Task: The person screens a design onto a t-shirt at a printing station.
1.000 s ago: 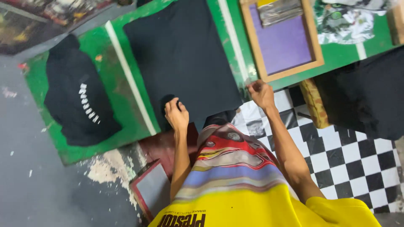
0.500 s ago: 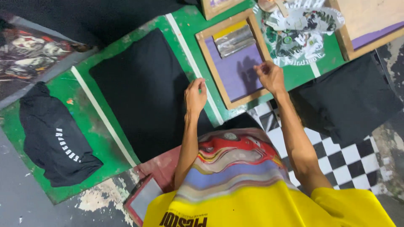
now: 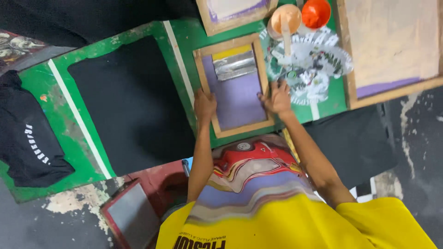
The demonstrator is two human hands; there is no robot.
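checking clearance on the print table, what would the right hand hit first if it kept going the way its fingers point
The right hand grips the screen frame's right edge, fingers pointing up the table. Straight on, it would likely first meet the crumpled paper, then the peach cup; depth is unclear.

Wooden-framed printing screen, purple mesh, silvery patch near top, flat on the green table

One head-worn camera looks steeply down, fairly near, probably tilted, over the green table.
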